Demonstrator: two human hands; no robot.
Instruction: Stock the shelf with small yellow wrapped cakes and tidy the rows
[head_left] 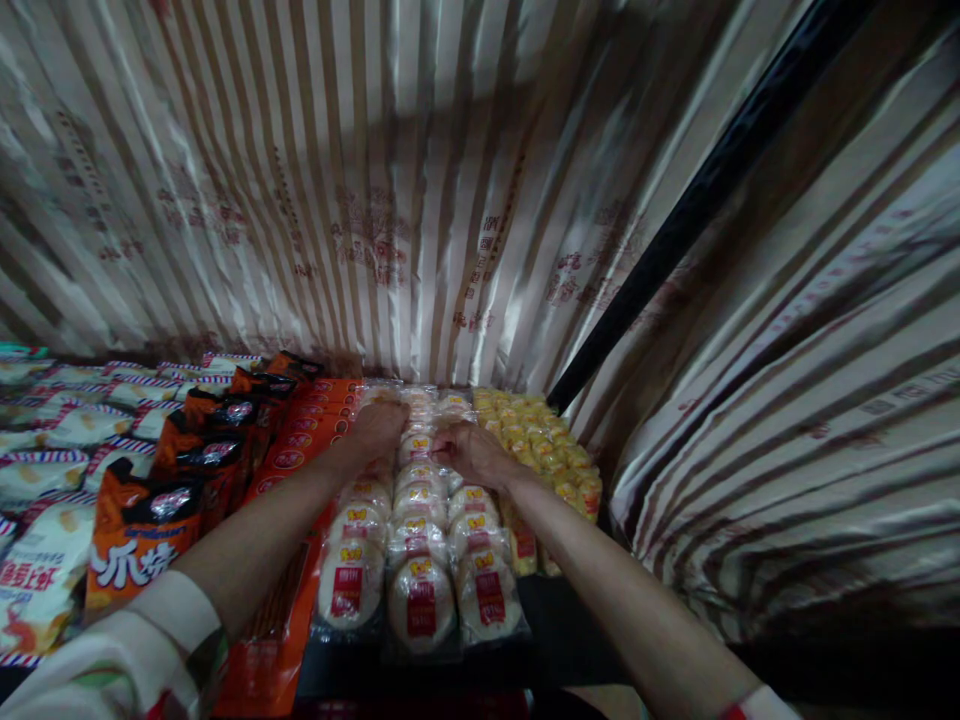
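1. Dark flat surface (559,625); bare strip seen at 4 o'clock from the middle columns of biscuits.
2. Hub: round pale biscuits (421,600), clear-wrapped, red-labelled, laid overlapping in three columns.
3. 2 o'clock: yellow packets (536,445), closely set beside the biscuits.
4. 9 o'clock: flat orange packets (259,670), laid overlapping.
5. Past these, toward 10: orange-and-black bags (139,545), lined up in a row.
6. Farthest out, 9 to 10: white bags (45,560), stripe-edged, ranked in rows.

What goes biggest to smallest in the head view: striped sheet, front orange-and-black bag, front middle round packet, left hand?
1. Striped sheet
2. Front orange-and-black bag
3. Front middle round packet
4. Left hand, though it's farther from the camera.
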